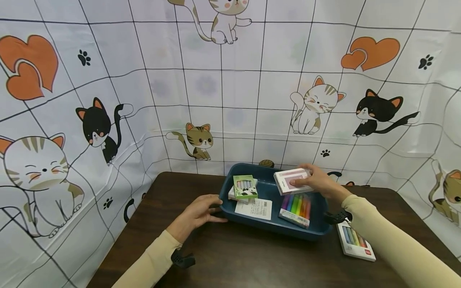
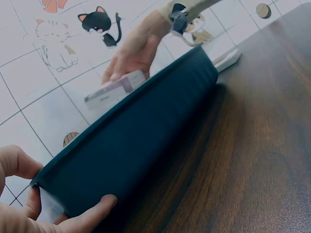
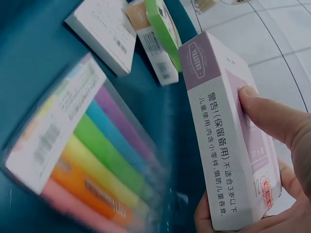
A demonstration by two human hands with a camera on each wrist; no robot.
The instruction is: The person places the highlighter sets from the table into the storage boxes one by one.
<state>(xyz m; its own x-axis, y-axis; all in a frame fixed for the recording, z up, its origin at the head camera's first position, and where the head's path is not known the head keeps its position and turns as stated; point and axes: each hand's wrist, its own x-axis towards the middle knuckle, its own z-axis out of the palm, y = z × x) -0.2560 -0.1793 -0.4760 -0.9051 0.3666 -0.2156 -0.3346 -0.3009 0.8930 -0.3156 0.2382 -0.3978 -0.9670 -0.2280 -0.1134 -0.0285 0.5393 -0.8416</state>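
A dark blue plastic bin [image 1: 277, 230] sits on the table. At its left end my left hand [image 1: 199, 214] grips the corner, fingers bent at the rim and thumb [image 2: 104, 204] against the outer side. My right hand [image 1: 318, 182] holds a white and mauve box [image 3: 218, 131] above the bin's right half, thumb on its broad face. Below that box, inside the bin, lies a clear pack of rainbow-coloured markers [image 1: 296, 208]. The bin's left half has a green box [image 1: 245, 187] on top of another box and a white box [image 1: 253, 209] with printed text.
A white box with coloured sticks pictured [image 1: 356, 242] lies on the brown table [image 1: 252, 260], right of the bin and partly behind my right forearm. A white cat-patterned sheet [image 1: 237, 88] hangs behind and beside the table. Each wrist wears a black band.
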